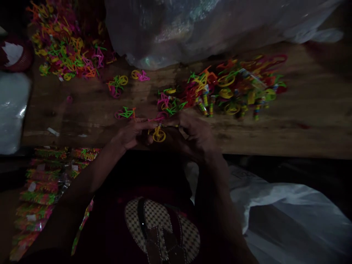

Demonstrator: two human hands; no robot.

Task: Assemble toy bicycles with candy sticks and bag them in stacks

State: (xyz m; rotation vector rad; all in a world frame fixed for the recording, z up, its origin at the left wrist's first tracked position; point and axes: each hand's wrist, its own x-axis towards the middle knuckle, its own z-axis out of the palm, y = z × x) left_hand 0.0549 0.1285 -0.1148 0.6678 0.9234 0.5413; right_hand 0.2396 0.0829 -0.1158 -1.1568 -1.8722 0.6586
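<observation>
Close to the bench's front edge, my left hand [134, 134] is closed with its fingers pinching a small toy bicycle, whose yellow wheel [159, 135] hangs below the fingertips. My right hand [194, 132] is closed opposite it, fingers bent; dim light hides what lies between them. Just beyond the fingertips lie pink and green toy bicycle frames [172, 106]. Left of these rests a green toy bicycle [127, 112] with a pink wheel, beside my left hand. Farther back are a yellow-green toy bicycle [117, 85] and a pink one [141, 75].
A heap of coloured toy parts [66, 47] lies at the back left, another pile [228, 86] at right. A large clear plastic bag [178, 33] stands behind. Filled packets [41, 198] hang or lie below the bench [308, 128] at left; white sheeting [291, 209] is at lower right.
</observation>
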